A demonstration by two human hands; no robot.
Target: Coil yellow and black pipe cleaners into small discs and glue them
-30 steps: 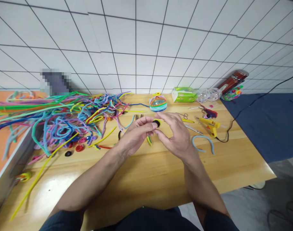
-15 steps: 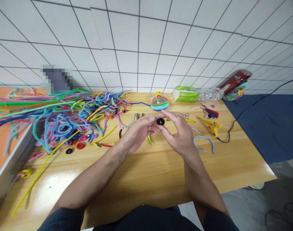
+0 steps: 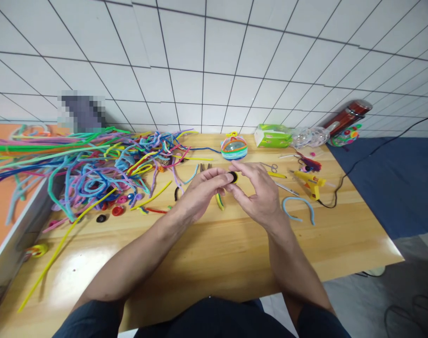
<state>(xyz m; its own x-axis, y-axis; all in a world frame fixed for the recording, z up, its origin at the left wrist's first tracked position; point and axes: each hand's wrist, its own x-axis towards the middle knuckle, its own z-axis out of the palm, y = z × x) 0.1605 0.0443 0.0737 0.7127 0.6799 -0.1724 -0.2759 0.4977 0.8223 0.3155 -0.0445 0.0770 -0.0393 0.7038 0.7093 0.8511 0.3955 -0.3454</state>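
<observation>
A small round black piece with a yellow edge [image 3: 233, 177] is held between my hands above the middle of the table. My left hand [image 3: 207, 190] pinches it, the thumb lying over its face. My right hand [image 3: 258, 195] is curved around its right side, fingertips close to it; whether they touch it is hard to tell. Just behind my hands stands a round striped ornament [image 3: 234, 149] in several colours. Below my left fingers lies a short green and yellow strip [image 3: 219, 202].
A tangled pile of coloured pipe cleaners [image 3: 94, 180] covers the left. At the right are a yellow glue gun [image 3: 310, 182], scissors [image 3: 272, 167], a light blue curved strip [image 3: 298, 201], a green tissue pack [image 3: 274, 137] and a red-brown flask [image 3: 348, 117].
My left thumb has moved over the black piece, covering part of its face. The piece has turned, and the left fingers are now closed on it.
</observation>
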